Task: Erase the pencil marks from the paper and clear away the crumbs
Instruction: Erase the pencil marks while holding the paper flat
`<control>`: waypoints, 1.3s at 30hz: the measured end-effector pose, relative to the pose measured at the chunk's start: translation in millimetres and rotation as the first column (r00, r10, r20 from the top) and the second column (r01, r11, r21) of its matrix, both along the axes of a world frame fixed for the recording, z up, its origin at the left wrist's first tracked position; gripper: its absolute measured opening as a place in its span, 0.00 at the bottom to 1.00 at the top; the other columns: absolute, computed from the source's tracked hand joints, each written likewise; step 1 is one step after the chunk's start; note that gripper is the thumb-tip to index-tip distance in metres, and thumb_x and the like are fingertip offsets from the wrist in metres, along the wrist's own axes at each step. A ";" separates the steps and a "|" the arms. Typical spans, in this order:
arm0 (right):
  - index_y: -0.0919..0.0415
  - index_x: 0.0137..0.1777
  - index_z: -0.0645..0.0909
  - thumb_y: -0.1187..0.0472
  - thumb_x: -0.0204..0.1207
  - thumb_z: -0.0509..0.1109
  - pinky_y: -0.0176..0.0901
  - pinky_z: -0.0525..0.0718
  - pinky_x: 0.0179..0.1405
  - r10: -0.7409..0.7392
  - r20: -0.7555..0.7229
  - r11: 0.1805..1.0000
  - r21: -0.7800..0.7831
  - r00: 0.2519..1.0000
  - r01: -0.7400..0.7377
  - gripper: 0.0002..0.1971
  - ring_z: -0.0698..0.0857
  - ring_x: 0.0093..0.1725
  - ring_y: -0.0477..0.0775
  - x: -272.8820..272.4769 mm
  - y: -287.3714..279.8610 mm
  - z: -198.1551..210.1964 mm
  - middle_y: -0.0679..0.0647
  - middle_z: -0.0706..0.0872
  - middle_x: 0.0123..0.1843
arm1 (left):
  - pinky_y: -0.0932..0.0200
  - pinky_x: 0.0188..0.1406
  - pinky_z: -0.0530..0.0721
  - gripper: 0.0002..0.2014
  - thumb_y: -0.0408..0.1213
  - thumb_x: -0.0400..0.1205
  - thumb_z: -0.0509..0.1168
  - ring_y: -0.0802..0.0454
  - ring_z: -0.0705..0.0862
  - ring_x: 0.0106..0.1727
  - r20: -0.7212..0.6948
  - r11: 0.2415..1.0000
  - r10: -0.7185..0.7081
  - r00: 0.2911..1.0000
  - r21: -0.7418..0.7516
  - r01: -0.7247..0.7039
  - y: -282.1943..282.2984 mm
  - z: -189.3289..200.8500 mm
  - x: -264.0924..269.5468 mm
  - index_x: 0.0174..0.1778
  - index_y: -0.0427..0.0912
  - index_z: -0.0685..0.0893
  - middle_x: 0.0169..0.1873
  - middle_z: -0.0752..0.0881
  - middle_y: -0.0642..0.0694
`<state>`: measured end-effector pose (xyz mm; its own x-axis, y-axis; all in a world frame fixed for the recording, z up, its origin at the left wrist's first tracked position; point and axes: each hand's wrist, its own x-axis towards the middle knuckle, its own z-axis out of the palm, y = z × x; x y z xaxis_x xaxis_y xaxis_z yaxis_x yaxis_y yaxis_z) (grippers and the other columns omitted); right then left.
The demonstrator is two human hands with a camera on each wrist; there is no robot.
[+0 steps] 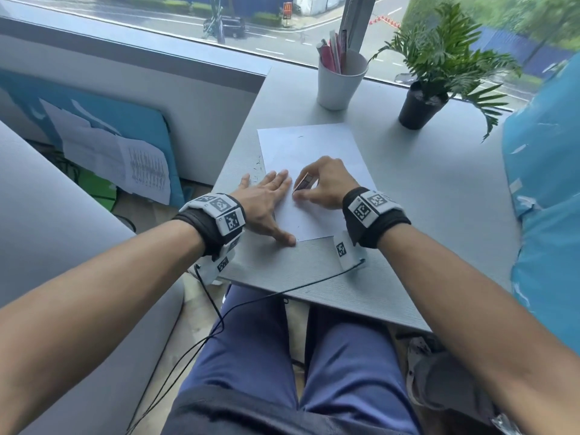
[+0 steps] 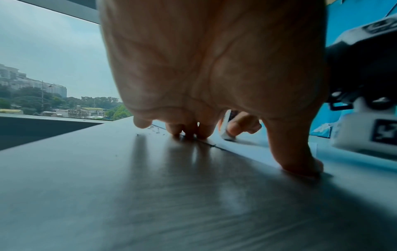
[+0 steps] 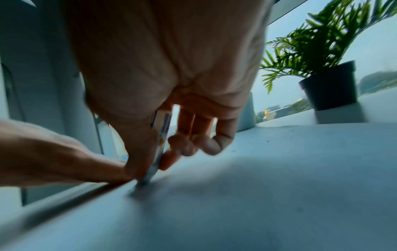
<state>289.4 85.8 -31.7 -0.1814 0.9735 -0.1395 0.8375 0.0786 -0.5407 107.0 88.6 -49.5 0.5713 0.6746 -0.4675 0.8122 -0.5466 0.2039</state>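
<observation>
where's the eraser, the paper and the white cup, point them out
eraser (image 1: 303,183), head view, on its printed sleeve between the fingers
paper (image 1: 309,142), head view, on the bare upper half of the sheet
white cup (image 1: 339,87), head view, on its outer wall

bare forearms, black wrist straps (image 1: 207,229) with white coded marker blocks (image 1: 370,206), thin black cable (image 1: 201,334), blue trousers (image 1: 251,350)

White paper (image 1: 309,171) flat near the surface's left edge, slightly skewed, faint marks left. Sleeved eraser (image 1: 303,183) tilted, lower end on paper near its left edge. Dark crumbs (image 1: 258,164) scattered along surface's left edge.
</observation>
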 end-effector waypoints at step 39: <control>0.52 0.40 0.89 0.48 0.59 0.82 0.43 0.88 0.44 -0.115 0.054 0.992 -0.044 0.992 0.118 0.12 0.88 0.43 0.50 -6.0 2.9 2.1 0.49 0.90 0.39 | 0.32 0.80 0.32 0.69 0.77 0.65 0.68 0.50 0.30 0.85 -0.037 0.998 0.019 0.999 -0.056 -0.021 -0.6 3.9 2.8 0.85 0.47 0.29 0.84 0.28 0.51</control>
<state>283.3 88.8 -29.6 -0.0586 0.9798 -0.1914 0.8661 -0.0454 -0.4978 109.8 88.0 -45.6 0.5400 0.6578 -0.5251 0.8302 -0.5187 0.2041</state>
